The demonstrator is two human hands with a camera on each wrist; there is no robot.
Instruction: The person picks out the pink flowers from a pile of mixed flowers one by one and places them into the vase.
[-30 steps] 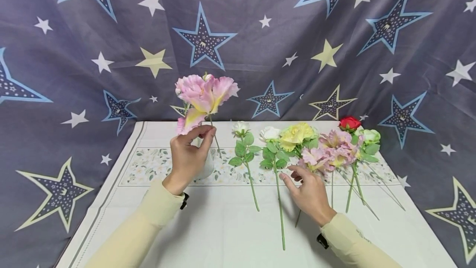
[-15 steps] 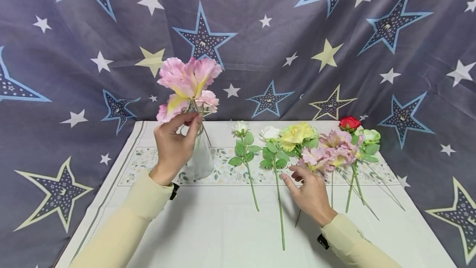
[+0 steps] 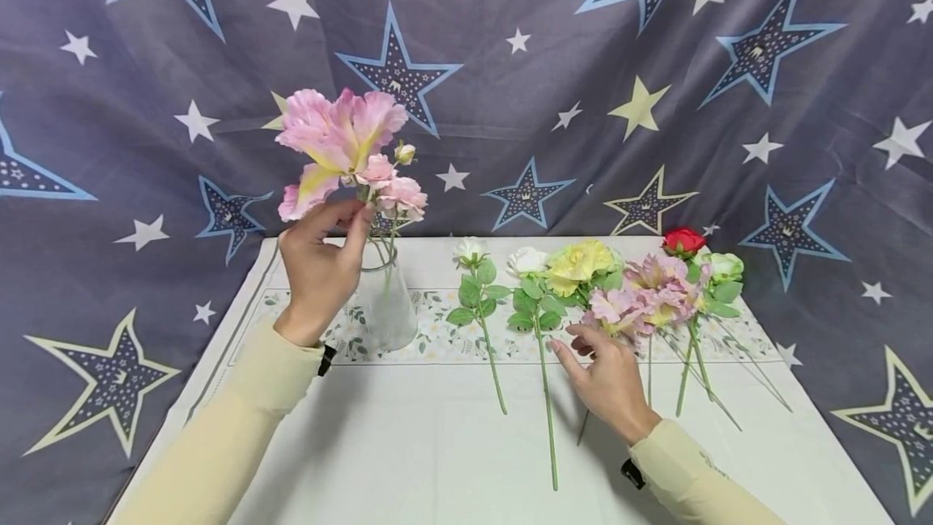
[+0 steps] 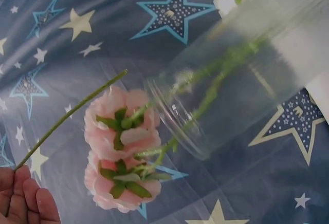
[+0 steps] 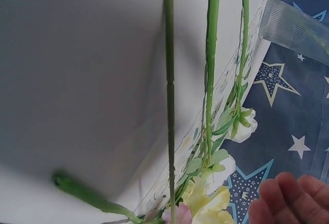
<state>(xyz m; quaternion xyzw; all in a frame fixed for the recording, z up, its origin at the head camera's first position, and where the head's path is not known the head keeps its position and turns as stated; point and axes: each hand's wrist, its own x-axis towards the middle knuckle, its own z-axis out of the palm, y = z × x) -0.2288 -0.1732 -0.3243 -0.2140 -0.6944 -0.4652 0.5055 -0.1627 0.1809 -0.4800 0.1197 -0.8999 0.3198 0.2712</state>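
Note:
With thumb and fingers, my left hand (image 3: 319, 278) pinches the stem of a large pink-and-yellow flower (image 3: 338, 132). It is held upright behind and left of the mouth of a clear glass vase (image 3: 389, 318). Light pink flowers (image 3: 403, 197) stand in that vase. In the left wrist view, the bare end of the held stem (image 4: 77, 108) is near the vase rim, outside the glass. My right hand (image 3: 608, 379), fingers loosely bent and holding nothing visible, is low over the table beside a white rose (image 3: 545, 347).
Another white rose (image 3: 481, 306) lies left of the first. Right of them lie a yellow flower (image 3: 581, 266), pink-purple flowers (image 3: 649, 298), a red rose (image 3: 683, 241) and a pale green rose (image 3: 723, 267). A star-patterned curtain (image 3: 466, 87) hangs behind the white-covered table (image 3: 437, 444).
My left hand has moved left and upward with the large pink-and-yellow flower, from in front of the vase. More of the vase and its light pink flowers now shows. The right hand has stayed put.

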